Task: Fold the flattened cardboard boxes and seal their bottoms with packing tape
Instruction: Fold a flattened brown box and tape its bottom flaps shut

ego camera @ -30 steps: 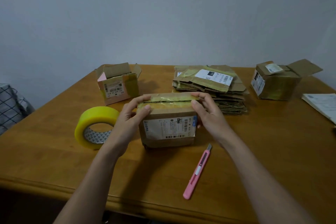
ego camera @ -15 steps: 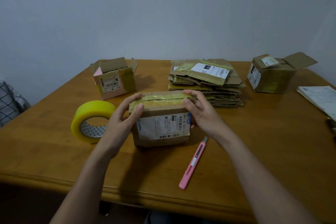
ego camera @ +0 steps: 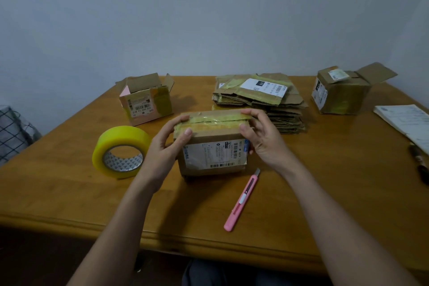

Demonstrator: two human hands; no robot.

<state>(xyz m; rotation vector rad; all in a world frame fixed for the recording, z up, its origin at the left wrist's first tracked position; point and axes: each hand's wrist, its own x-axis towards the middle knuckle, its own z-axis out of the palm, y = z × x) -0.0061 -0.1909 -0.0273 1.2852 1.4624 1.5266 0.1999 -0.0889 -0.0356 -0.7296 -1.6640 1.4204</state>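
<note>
A small cardboard box (ego camera: 213,155) with a white shipping label stands in the middle of the table, its taped face up. A strip of yellowish tape (ego camera: 211,121) runs along the seam on top. My left hand (ego camera: 167,144) grips the box's left end, fingers over the top edge. My right hand (ego camera: 262,137) grips the right end, thumb and fingers pressing on the tape. A yellow roll of packing tape (ego camera: 120,151) stands on its edge to the left. A stack of flattened cardboard boxes (ego camera: 260,100) lies just behind the held box.
A pink utility knife (ego camera: 242,199) lies near the front edge of the wooden table (ego camera: 69,181), blade out. An open box (ego camera: 146,97) stands at the back left and another folded box (ego camera: 341,93) at the back right. Papers (ego camera: 404,121) and a dark pen (ego camera: 420,162) lie at the right edge.
The box stays in the same spot between my hands. My fingers have shifted a little along the tape on top. The camera has tilted slightly.
</note>
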